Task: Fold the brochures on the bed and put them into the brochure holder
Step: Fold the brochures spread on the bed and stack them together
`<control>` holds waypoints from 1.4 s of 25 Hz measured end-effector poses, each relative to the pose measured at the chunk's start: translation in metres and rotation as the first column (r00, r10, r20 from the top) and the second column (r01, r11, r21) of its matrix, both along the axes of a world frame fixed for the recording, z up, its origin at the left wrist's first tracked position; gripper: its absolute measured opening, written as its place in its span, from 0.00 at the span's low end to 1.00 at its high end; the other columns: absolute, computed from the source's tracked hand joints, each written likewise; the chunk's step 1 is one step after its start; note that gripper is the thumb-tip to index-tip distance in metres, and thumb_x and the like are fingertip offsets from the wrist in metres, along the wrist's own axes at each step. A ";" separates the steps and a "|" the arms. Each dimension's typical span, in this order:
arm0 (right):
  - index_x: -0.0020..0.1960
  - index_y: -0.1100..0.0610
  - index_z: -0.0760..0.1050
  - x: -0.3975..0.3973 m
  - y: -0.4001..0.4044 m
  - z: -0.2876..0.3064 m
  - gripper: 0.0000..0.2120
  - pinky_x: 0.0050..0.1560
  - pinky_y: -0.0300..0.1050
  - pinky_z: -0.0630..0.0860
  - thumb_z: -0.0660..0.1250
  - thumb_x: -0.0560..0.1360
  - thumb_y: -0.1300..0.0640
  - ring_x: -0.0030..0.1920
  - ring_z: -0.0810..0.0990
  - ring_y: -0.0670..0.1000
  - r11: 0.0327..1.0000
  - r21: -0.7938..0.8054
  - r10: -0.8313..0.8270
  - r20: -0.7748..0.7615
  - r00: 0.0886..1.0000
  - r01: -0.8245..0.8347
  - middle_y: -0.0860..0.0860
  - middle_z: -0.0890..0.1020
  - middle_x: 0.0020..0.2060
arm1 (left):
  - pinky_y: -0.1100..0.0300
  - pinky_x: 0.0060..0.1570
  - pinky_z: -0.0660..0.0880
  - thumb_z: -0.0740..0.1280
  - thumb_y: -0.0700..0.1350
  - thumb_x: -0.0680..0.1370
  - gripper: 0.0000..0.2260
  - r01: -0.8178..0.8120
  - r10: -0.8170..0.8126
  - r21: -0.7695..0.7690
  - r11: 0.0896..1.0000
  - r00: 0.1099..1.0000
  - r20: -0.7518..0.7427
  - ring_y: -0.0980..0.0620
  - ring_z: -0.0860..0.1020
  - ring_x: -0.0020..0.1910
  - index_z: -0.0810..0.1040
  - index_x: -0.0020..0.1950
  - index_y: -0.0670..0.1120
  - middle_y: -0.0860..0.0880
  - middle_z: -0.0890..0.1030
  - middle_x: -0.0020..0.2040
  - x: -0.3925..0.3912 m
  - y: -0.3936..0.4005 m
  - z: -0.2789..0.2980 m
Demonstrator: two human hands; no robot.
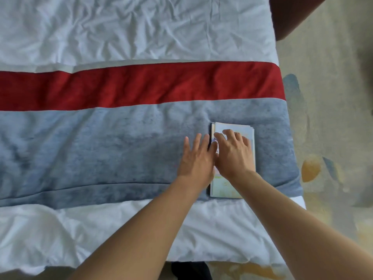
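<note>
A small stack of pale brochures [241, 128] lies on the grey-blue band of the bed runner [101, 148], near the bed's right edge. My right hand [234, 154] rests flat on top of the stack, fingers spread and bent at the tips over its upper left part. My left hand [198, 156] lies flat on the runner just left of the stack, fingers apart, its index finger against the stack's left edge. The hands touch each other. No brochure holder is in view.
The runner has a red band [141, 85] behind the grey one, over a wrinkled white duvet [131, 27]. The bed's right edge drops to patterned carpet [327, 138]. A dark brown piece of furniture [290, 15] stands at the top right corner.
</note>
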State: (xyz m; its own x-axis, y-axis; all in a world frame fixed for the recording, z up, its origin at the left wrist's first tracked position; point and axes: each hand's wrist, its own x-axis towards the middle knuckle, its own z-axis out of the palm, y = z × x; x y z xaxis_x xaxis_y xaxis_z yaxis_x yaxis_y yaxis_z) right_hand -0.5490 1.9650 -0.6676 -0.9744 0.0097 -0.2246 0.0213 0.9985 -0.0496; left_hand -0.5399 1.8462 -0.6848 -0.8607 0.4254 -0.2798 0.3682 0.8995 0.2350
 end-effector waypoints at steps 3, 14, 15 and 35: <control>0.67 0.53 0.72 -0.009 -0.064 0.008 0.23 0.61 0.52 0.67 0.70 0.73 0.57 0.64 0.72 0.57 0.995 -0.098 0.020 0.039 0.999 -0.016 0.53 0.74 0.65 | 0.39 0.75 0.49 0.64 0.50 0.79 0.30 -0.073 0.073 0.028 0.997 0.997 -0.005 0.43 0.52 0.79 0.56 0.79 0.48 0.44 0.56 0.79 -0.015 -0.062 0.009; 0.70 0.52 0.67 -0.024 -0.356 -0.002 0.27 0.63 0.49 0.68 0.69 0.74 0.54 0.65 0.71 0.55 0.953 -0.190 0.255 0.090 0.963 -0.234 0.51 0.72 0.66 | 0.42 0.74 0.54 0.67 0.55 0.76 0.32 -0.322 0.320 -0.122 0.939 0.947 -0.038 0.43 0.57 0.77 0.60 0.76 0.48 0.43 0.58 0.78 -0.012 -0.382 0.009; 0.70 0.52 0.67 -0.024 -0.380 -0.003 0.27 0.62 0.50 0.68 0.70 0.73 0.54 0.65 0.71 0.55 0.945 -0.200 0.283 0.102 0.954 -0.259 0.51 0.72 0.66 | 0.42 0.74 0.54 0.66 0.56 0.77 0.31 -0.348 0.345 -0.130 0.928 0.937 -0.049 0.43 0.57 0.77 0.60 0.76 0.48 0.43 0.58 0.78 -0.008 -0.405 0.008; 0.70 0.52 0.68 -0.003 -0.615 -0.034 0.25 0.63 0.54 0.69 0.68 0.74 0.59 0.67 0.68 0.57 0.762 -0.190 0.632 0.014 0.775 -0.619 0.54 0.67 0.69 | 0.52 0.63 0.73 0.70 0.43 0.73 0.29 -0.653 0.657 -0.124 0.747 0.754 -0.011 0.43 0.62 0.74 0.63 0.72 0.46 0.43 0.62 0.74 0.066 -0.603 -0.008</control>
State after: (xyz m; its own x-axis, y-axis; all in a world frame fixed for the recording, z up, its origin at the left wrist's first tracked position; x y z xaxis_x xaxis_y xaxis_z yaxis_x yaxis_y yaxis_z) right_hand -0.5524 1.3502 -0.7016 -0.7315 -0.6399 -0.2357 -0.5950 0.7678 -0.2378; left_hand -0.4737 1.2432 -0.6931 -0.9060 -0.2756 -0.3212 -0.3269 0.9378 0.1172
